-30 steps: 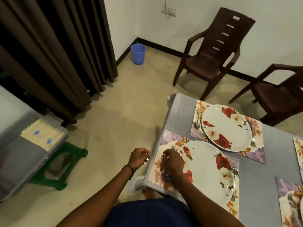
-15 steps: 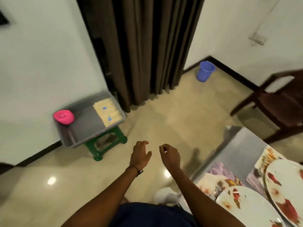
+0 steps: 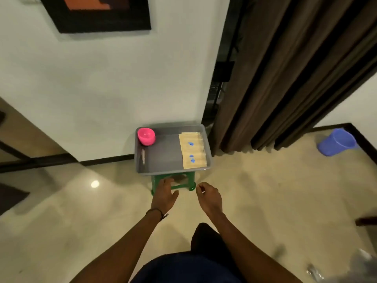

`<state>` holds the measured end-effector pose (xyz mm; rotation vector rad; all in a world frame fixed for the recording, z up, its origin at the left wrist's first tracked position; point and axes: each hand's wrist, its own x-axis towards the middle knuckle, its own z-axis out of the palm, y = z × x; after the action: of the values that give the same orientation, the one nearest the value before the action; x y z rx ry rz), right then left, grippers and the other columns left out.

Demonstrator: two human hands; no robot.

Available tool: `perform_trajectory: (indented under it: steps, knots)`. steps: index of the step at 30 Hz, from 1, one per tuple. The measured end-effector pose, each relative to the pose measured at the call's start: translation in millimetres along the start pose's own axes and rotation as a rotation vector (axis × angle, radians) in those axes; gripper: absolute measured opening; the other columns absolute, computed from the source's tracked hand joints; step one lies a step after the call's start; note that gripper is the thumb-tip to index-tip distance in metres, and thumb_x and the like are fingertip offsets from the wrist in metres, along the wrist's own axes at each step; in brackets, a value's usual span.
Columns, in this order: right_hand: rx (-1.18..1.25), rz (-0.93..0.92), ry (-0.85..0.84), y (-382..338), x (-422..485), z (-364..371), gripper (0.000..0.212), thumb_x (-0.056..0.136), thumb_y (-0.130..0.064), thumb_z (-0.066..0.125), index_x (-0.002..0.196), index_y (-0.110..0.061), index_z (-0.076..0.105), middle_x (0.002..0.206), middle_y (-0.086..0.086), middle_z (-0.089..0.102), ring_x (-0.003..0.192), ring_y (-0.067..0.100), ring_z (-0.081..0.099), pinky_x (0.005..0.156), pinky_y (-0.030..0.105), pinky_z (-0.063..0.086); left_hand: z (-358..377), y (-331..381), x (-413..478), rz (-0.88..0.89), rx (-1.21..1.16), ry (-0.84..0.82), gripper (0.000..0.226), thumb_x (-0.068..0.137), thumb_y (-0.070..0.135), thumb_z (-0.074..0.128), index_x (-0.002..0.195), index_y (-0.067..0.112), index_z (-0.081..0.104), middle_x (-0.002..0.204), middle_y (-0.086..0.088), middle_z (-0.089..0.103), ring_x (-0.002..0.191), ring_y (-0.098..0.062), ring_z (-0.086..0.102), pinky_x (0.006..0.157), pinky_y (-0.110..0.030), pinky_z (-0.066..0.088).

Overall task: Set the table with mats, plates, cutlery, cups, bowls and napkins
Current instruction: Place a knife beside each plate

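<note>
A grey tray (image 3: 163, 169) sits on a green stool (image 3: 183, 181) against the white wall, straight ahead of me. Inside it, a stack of pink bowls (image 3: 146, 136) stands at the back left, cream napkins (image 3: 193, 150) with blue prints lie along the right side, and a piece of cutlery (image 3: 143, 156) lies by the left wall. My left hand (image 3: 164, 196) hovers just in front of the stool, fingers relaxed, holding nothing. My right hand (image 3: 210, 198) is beside it, fingers loosely curled and empty. The dining table is out of view.
Dark brown curtains (image 3: 285, 78) hang to the right of the tray. A blue bucket (image 3: 336, 142) stands on the floor at the far right. A dark framed picture (image 3: 98, 13) hangs on the wall above. Glossy beige floor surrounds the stool.
I have turned away from the table and its plates toward the tray on the stool. Both hands left the place mat and now reach out near the stool, empty.
</note>
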<state>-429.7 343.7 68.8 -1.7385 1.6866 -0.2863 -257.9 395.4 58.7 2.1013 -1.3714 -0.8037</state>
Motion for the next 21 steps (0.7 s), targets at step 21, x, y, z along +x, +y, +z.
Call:
perform_trajectory:
  steps: [21]
  knots:
    - [-0.171, -0.276, -0.510, -79, 251, 55, 0.018, 0.093, -0.021, 0.055, 0.086, -0.011, 0.067, 0.091, 0.009, 0.071, 0.086, 0.026, 0.063, 0.068, 0.030, 0.041, 35, -32, 164, -0.584, -0.211, 0.257, 0.036, 0.087, 0.008, 0.067, 0.120, -0.002, 0.057, 0.125, -0.020, 0.057, 0.115, -0.035, 0.052, 0.096, -0.034, 0.039]
